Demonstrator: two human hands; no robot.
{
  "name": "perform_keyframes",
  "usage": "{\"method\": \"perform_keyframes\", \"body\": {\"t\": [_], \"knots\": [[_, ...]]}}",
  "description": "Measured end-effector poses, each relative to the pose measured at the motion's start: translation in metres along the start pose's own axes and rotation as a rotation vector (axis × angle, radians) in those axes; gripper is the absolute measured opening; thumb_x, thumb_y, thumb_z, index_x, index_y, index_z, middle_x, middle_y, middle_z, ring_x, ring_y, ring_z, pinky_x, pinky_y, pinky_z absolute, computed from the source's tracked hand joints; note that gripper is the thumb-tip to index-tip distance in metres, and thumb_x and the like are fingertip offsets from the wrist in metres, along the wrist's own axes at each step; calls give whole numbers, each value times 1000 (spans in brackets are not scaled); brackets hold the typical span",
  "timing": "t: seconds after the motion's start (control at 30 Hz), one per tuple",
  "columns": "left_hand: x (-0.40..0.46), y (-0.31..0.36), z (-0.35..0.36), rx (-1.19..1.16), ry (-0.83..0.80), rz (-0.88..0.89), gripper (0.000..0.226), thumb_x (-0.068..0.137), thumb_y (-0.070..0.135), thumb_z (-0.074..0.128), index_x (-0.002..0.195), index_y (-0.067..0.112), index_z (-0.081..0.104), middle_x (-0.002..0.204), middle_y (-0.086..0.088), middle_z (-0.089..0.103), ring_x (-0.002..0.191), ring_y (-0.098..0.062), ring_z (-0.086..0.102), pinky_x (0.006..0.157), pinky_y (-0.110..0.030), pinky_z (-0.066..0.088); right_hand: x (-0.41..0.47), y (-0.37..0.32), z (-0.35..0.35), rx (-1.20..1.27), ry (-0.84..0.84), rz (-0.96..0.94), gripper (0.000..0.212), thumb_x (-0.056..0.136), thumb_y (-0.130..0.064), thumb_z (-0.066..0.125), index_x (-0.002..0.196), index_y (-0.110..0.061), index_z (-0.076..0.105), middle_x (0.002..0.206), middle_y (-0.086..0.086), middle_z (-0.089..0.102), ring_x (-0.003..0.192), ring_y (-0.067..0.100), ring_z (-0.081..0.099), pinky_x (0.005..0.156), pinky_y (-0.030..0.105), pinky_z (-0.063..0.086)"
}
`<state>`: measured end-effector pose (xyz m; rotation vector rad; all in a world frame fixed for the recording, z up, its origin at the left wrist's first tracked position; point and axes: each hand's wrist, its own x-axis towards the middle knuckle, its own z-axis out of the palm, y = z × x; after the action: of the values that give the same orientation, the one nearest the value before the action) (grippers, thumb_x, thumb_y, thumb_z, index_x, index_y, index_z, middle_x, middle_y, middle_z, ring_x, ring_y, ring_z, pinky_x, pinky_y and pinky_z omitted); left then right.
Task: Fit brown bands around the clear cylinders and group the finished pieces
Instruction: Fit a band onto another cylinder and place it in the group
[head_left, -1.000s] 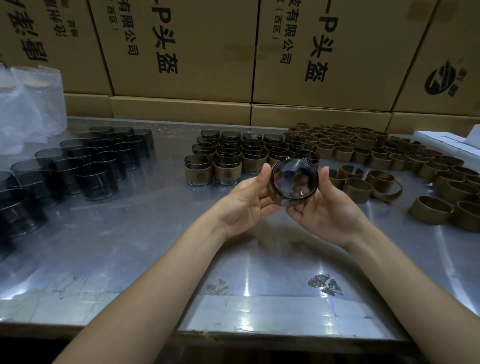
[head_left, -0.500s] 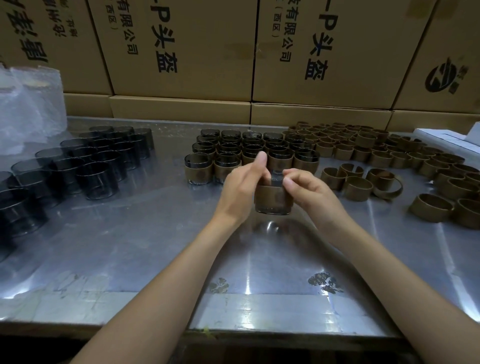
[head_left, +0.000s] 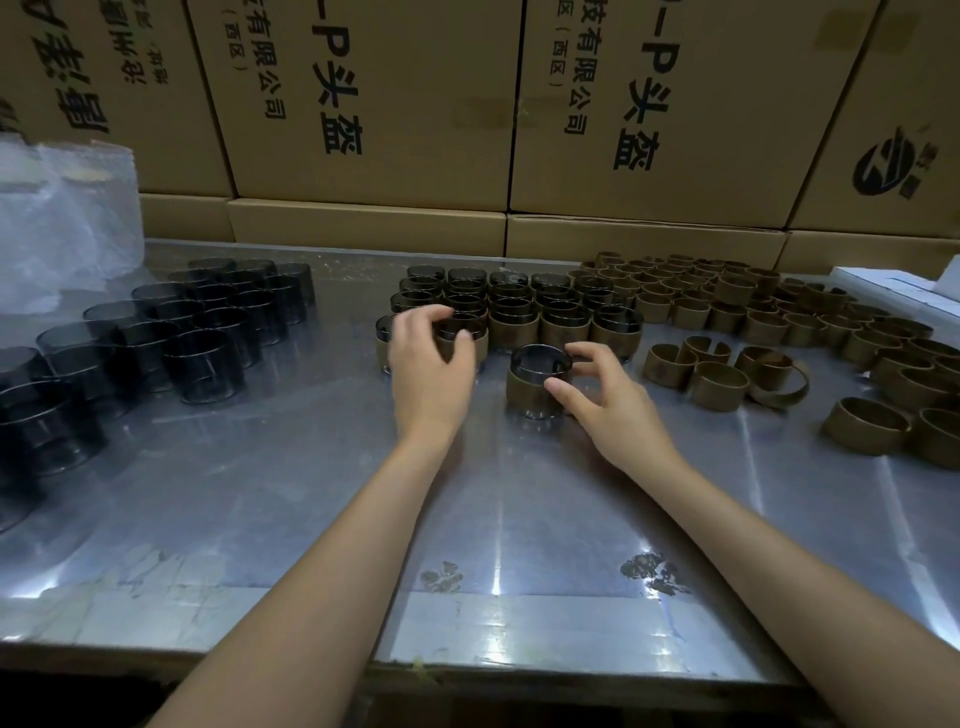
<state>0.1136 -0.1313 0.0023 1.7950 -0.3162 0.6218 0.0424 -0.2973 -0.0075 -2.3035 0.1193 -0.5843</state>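
A clear cylinder with a brown band (head_left: 530, 395) stands upright on the metal table (head_left: 311, 493), just in front of the group of finished banded cylinders (head_left: 561, 322). My right hand (head_left: 608, 405) holds it, thumb on the band and fingers at the rim. Spread out and holding nothing, my left hand (head_left: 431, 369) hovers over the front-left pieces of that group. Bare dark-tinted clear cylinders (head_left: 208, 332) stand in rows at the left. Loose brown bands (head_left: 779, 317) lie in a spread at the right.
Stacked cardboard boxes (head_left: 374, 104) wall off the back of the table. A crumpled clear plastic bag (head_left: 57, 228) sits at the back left, and a white box (head_left: 893, 286) at the far right. The table's front edge runs just below my forearms.
The banded cylinder, held up in both hands a second ago, now stands on the table. My left hand has let go and moved left over the finished group.
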Motion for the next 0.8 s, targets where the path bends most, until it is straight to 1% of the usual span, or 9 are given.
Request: {"method": "perform_keyframes", "body": {"t": [0.1,0.17,0.23,0.37,0.43,0.5,0.57,0.7,0.8], "knots": [[8,-15,-8,31,121,-190,54,87,12,64,136,13,41,143,-5,31,127,-17,38,94,-18,30,13,2,8,-118,-3,80,57,91,-55,49,139,-26,40,135,-5,56,117,22,57,94,40,47],[13,-21,-12,-40,143,-350,70,85,13,68,144,13,30,150,-6,22,132,-22,36,99,-25,33,21,2,16,-259,4,124,58,91,-63,42,137,-28,43,132,-4,59,116,24,57,85,35,47],[19,-26,-14,-119,133,-423,79,84,15,69,148,16,23,153,-6,22,136,-24,34,105,-31,33,28,2,24,-321,36,145,56,91,-66,37,132,-28,47,124,-2,63,112,24,59,75,33,42],[25,-33,-11,-130,81,-378,82,83,14,71,149,16,22,153,-5,27,138,-21,31,98,-22,26,39,4,34,-305,105,186,53,92,-66,36,127,-29,50,120,-2,65,108,23,60,73,32,45],[27,-35,-8,-77,59,-343,82,82,14,73,148,15,24,152,-6,26,136,-22,34,94,-20,27,42,3,37,-334,92,163,62,89,-69,37,136,-29,41,125,-2,63,110,24,60,78,36,49],[27,-36,-5,-8,41,-312,83,81,18,75,147,15,25,151,-7,23,133,-23,36,93,-20,29,43,2,40,-363,77,107,73,86,-71,43,145,-34,23,133,-2,57,114,25,59,81,39,50],[28,-37,-3,28,50,-294,84,80,20,76,146,14,25,150,-7,20,131,-23,37,92,-20,29,42,2,41,-406,80,43,73,87,-65,48,146,-42,12,132,-2,56,111,26,60,76,38,50],[31,-39,-2,37,79,-277,85,79,18,77,145,14,23,146,-8,18,127,-21,38,91,-20,31,46,4,45,-478,94,-15,50,93,-56,46,138,-40,29,124,1,58,105,29,61,72,36,47],[31,-39,0,58,61,-265,86,78,17,78,144,15,23,146,-8,18,126,-22,39,91,-20,31,47,2,46,-522,114,-32,47,94,-55,45,134,-33,35,122,4,58,102,31,62,70,36,47]]}}
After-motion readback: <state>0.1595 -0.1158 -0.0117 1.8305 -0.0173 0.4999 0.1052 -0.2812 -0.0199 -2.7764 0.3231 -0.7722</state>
